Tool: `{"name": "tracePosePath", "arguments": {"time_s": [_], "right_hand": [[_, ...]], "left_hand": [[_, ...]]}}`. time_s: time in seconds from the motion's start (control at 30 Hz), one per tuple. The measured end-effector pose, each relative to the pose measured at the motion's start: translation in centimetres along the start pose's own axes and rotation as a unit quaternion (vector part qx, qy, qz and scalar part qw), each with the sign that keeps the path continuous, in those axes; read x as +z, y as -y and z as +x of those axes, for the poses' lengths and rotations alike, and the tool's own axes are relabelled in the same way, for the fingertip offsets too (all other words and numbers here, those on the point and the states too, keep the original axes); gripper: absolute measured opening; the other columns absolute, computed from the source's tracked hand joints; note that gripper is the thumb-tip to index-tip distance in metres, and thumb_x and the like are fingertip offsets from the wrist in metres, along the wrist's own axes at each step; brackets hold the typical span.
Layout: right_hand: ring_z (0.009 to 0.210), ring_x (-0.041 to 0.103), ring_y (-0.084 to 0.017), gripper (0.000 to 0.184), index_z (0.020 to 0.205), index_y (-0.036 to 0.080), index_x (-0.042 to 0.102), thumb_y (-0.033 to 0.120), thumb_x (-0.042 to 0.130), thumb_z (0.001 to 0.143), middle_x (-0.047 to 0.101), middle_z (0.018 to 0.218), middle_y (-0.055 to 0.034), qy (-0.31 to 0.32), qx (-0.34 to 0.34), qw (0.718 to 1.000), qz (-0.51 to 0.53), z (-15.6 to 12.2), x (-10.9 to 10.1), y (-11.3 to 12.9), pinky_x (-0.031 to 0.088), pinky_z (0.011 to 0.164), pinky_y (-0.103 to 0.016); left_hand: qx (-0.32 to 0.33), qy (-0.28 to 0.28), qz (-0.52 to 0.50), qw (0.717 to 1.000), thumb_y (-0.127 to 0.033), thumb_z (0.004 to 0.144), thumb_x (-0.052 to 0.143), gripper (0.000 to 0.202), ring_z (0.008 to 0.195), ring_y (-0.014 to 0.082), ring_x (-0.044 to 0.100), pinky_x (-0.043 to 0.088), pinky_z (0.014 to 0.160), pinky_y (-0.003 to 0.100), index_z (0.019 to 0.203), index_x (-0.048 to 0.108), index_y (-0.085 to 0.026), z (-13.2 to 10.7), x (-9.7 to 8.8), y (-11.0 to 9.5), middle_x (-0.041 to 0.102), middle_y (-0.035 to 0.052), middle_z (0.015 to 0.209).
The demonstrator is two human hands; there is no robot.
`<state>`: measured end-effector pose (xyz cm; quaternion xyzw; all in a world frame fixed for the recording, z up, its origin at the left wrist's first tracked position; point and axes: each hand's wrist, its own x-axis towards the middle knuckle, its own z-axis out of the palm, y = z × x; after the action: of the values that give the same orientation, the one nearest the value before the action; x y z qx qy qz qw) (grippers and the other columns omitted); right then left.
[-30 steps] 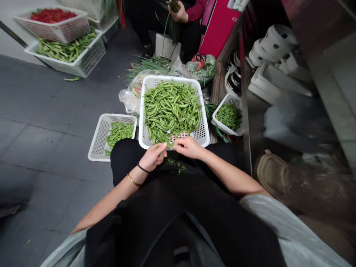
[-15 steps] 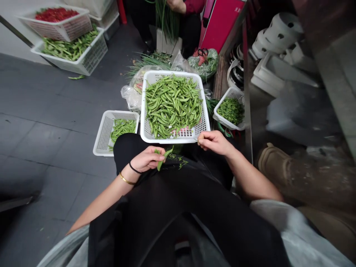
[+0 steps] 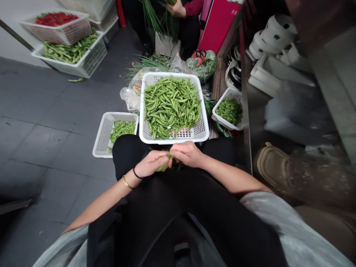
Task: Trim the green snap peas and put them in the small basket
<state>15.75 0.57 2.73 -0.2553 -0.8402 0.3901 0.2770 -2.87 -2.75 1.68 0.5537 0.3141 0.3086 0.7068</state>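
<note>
Over my lap, my left hand [image 3: 154, 162] is closed around green pea pods [image 3: 161, 168], mostly covered by the fingers. My right hand [image 3: 186, 153] meets it there, thumb and fingers pinched at the pods' tip end. Just beyond both hands, a white plastic basket [image 3: 141, 126] rests at my knees with a heap of pea pods [image 3: 172, 105] in it. To the left, on the floor, a smaller white basket [image 3: 102, 137] holds a few more pods [image 3: 122, 129]. Bits of green trimmings lie on my dark apron, partly hidden by my hands.
At upper left, a basket of red peppers [image 3: 57, 19] is stacked on one of green pods [image 3: 69, 50]. A co-worker's hand [image 3: 177, 8] holds long green stalks. At right stand a basket of leafy greens [image 3: 229, 111] and a metal shelf with white containers [image 3: 278, 70].
My right hand has come left and inward from the basket's near right corner to meet my left hand at the pods. The left hand stays almost in place, still holding them.
</note>
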Motion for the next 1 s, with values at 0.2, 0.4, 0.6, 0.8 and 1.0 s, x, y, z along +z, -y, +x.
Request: {"name": "tracePosePath", "arguments": {"time_s": [0.2,0.4,0.6,0.8,1.0], "right_hand": [[0.06,0.056,-0.009,0.029,0.079,0.015,0.066,0.031,0.047,0.092,0.063,0.067,-0.0017,0.0,0.094,0.995,-0.015,-1.4,-1.4,-1.3,0.042,0.061,-0.019],[0.059,0.058,-0.013,0.035,0.091,0.018,0.071,0.049,0.066,0.076,0.068,0.069,-0.0032,0.297,0.216,0.907,-0.205,0.6,-4.8,-4.2,0.036,0.054,-0.022],[0.094,0.063,-0.025,0.037,0.103,0.009,0.067,0.037,0.044,0.092,0.068,0.103,-0.0185,0.163,0.303,0.866,-0.363,9.6,-1.2,-10.0,0.044,0.076,-0.03],[0.088,0.062,-0.019,0.028,0.094,0.013,0.069,0.029,0.045,0.091,0.07,0.097,-0.0115,0.177,0.278,0.886,-0.327,9.0,-1.1,-11.1,0.04,0.075,-0.026],[0.069,0.056,-0.011,0.027,0.081,0.015,0.065,0.027,0.045,0.092,0.066,0.077,-0.0036,0.13,0.101,0.967,-0.193,2.3,-1.4,-5.4,0.035,0.063,-0.021]], "left_hand": [[0.103,-0.379,-0.196,0.899,-0.037,0.081,0.058,0.031,0.033,0.0057,0.033,0.022,0.034,0.018,0.063,0.061,-0.012,0.8,-1.6,2.0,0.052,0.0006,0.045],[0.107,-0.247,-0.276,0.923,-0.038,0.07,0.057,0.034,0.039,0.0116,0.047,0.033,0.035,0.024,0.052,0.062,-0.011,0.3,-4.1,2.7,0.06,0.0089,0.058],[0.016,-0.137,-0.405,0.904,-0.043,0.07,0.064,0.031,0.038,0.0087,0.038,0.028,0.033,0.018,0.063,0.06,-0.013,0.6,-3.0,2.7,0.036,-0.0031,0.045],[-0.102,-0.199,-0.346,0.911,-0.025,0.071,0.074,0.023,0.035,0.0022,0.029,0.019,0.032,0.013,0.066,0.055,-0.012,0.8,-3.3,3.0,0.034,-0.0077,0.047],[-0.116,-0.262,-0.263,0.921,-0.036,0.067,0.077,0.033,0.034,0.0005,0.032,0.021,0.031,0.013,0.076,0.06,-0.009,3.0,-2.0,3.6,0.061,0.0025,0.06]]}}
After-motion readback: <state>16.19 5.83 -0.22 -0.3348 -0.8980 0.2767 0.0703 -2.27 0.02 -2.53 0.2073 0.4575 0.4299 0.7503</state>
